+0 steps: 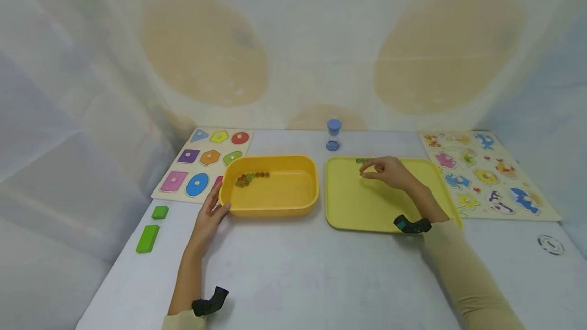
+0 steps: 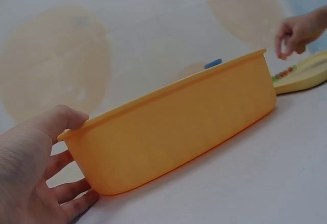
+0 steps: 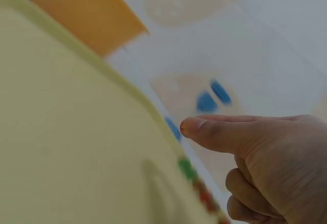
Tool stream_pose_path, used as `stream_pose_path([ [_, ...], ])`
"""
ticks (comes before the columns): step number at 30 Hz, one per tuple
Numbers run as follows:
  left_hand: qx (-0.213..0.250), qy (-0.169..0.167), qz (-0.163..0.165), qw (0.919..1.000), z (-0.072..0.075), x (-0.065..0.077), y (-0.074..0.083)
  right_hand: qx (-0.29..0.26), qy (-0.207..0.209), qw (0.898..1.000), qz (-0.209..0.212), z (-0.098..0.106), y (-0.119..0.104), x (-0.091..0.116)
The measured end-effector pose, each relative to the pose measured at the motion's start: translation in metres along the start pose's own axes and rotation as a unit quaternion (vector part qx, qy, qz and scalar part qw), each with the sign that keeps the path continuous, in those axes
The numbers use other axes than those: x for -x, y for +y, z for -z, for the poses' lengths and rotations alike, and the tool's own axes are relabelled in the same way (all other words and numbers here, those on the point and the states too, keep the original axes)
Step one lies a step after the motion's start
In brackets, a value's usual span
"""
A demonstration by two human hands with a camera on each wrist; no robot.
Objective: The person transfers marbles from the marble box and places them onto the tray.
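Note:
My left hand (image 1: 208, 223) holds the left end of an orange plastic basin (image 1: 270, 213), thumb over its rim and fingers against the outer wall. Several small round beads (image 1: 247, 179), amber, brown and green, lie in the basin's left part. Above a yellow tray (image 1: 357, 208), my right hand (image 1: 390, 172) pinches a tiny orange bead (image 3: 183, 125) between thumb and forefinger; the other fingers are curled in. Along the tray's far edge runs a row of green and reddish beads (image 2: 284, 73), partly hidden by the right hand in the head view.
Behind stands a blue sand timer (image 1: 333, 135). A shape puzzle board (image 1: 183, 195) lies left, partly under the basin, and an animal puzzle board (image 1: 486, 202) lies right by the tray. Two green blocks (image 1: 148, 238) and a round black-and-white disc (image 1: 550, 244) sit near the table's sides.

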State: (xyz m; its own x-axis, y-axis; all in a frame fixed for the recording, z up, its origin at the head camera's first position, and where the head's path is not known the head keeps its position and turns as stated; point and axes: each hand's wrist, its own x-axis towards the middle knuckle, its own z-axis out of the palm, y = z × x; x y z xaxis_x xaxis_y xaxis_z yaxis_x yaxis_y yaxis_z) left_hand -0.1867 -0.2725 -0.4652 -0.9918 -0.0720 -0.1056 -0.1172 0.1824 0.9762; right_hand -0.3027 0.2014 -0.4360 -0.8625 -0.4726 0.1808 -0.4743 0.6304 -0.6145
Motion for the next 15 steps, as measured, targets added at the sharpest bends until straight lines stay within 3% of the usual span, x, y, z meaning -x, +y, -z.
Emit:
stream_pose_path([
  [4,0.008,0.000,0.015,0.9999,-0.001,0.004,0.008,0.010,0.014,0.998,-0.056,0.006,0.031,0.024],
  [8,0.010,-0.004,0.020,0.9997,-0.003,0.010,0.019,0.021,0.012,0.996,-0.080,0.008,0.045,0.034],
  [11,0.005,-0.006,0.017,0.9998,-0.005,0.013,0.023,0.020,0.012,0.997,-0.069,0.009,0.043,0.032],
  [15,0.003,-0.005,0.017,0.9998,-0.007,0.015,0.025,-0.006,0.015,0.999,-0.036,0.012,0.018,0.016],
])
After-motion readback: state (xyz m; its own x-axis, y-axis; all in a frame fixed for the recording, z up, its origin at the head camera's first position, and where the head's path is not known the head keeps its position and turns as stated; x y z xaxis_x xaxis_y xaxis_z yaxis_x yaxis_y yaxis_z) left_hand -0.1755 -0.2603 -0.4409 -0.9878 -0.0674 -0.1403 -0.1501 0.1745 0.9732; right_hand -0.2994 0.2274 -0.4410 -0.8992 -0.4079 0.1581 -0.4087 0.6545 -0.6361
